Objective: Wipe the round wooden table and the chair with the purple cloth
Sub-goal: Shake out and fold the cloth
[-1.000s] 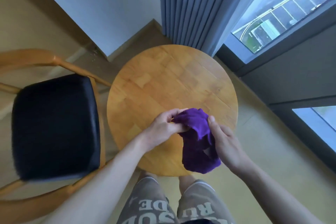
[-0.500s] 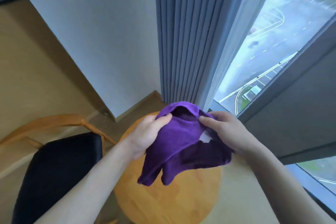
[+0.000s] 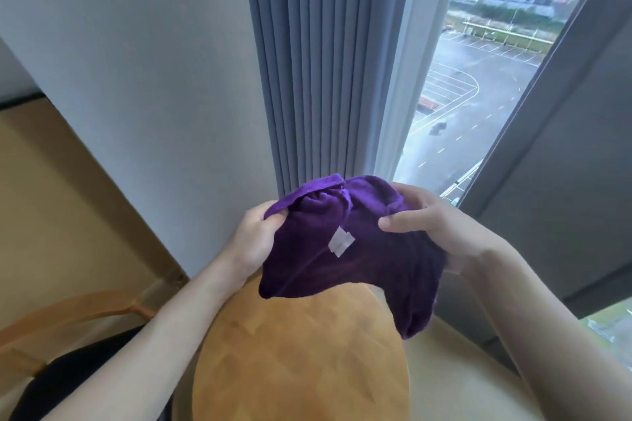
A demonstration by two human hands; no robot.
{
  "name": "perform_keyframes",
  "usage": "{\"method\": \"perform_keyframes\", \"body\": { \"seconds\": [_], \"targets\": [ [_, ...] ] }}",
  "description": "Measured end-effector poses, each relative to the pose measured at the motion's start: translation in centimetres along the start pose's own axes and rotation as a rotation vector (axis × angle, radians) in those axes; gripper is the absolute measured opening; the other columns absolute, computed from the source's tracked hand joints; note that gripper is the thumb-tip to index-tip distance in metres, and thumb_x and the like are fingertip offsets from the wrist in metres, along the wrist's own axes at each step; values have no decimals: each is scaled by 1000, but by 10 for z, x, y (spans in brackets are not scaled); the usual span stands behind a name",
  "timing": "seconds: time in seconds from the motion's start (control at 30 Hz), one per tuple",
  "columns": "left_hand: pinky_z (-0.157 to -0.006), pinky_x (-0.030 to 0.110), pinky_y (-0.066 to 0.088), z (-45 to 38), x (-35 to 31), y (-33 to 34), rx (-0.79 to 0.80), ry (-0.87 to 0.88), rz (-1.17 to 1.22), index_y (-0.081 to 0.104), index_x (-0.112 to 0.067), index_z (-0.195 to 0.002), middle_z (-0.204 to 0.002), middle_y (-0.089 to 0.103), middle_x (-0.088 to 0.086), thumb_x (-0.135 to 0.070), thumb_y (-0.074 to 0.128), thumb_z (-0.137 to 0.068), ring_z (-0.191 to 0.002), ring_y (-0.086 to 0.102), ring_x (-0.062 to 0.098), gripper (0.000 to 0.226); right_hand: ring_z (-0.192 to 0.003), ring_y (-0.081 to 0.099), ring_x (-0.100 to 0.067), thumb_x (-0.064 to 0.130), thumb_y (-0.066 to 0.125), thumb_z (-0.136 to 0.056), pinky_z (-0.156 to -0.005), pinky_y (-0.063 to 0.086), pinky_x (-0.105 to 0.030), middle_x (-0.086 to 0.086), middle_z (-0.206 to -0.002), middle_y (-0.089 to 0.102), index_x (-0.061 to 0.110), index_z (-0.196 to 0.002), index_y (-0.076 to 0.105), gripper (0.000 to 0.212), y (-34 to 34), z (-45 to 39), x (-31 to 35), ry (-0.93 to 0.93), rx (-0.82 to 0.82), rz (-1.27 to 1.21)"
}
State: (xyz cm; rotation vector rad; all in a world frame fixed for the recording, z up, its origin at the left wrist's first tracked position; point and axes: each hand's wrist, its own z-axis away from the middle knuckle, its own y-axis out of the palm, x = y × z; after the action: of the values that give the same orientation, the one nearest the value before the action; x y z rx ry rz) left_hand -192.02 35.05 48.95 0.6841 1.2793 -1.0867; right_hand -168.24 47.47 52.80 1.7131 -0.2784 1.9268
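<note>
The purple cloth (image 3: 345,260) has come up off the round wooden table (image 3: 301,359) — left hand (image 3: 254,239) and right hand (image 3: 434,225) pinch its top edge, spreading it above. No wiping yet.

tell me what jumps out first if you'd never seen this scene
The purple cloth, held up in mid-frame by the left hand and right hand, a white tag at its middle. Below it is the round wooden table; behind, grey curtains beside a window.
</note>
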Motion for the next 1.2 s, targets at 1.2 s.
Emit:
{"method": "perform_keyframes", "body": {
  "seconds": [1.2],
  "targets": [
    [-72, 35, 62, 0, -145, -28, 368, 245, 502, 72, -6, -106, -96, 76, 15, -12, 58, -98, -82, 74, 25, 17, -135, 53, -16, 36, 86, -67, -110, 47, -39, 0, -149, 52, 35, -141, 51, 82, 62, -11, -38, -160, -457, 113]
  ]
}}
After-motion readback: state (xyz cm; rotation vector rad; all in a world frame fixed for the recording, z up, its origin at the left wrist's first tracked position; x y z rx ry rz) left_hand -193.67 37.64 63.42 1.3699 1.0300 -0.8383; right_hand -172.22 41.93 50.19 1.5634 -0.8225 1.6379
